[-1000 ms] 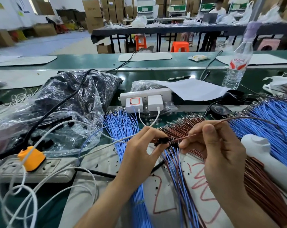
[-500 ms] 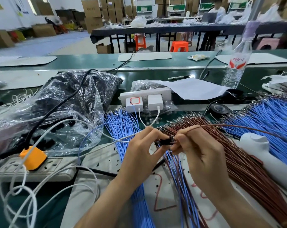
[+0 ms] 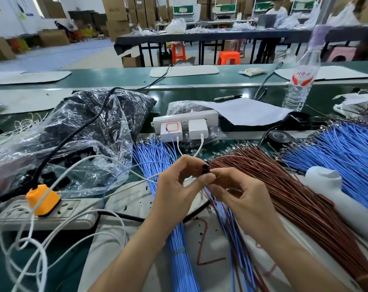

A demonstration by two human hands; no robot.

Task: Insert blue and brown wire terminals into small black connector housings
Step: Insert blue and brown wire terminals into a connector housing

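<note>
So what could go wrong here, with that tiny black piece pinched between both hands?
The black connector housing is only pinched by the left hand, so it might slip into the blue wires below. The brown wire pinched by the right hand could buckle rather than seat. Loose white cables nearby might snag.

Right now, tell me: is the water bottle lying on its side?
No, the water bottle stands upright on the green bench, beyond the blue wires.
</note>
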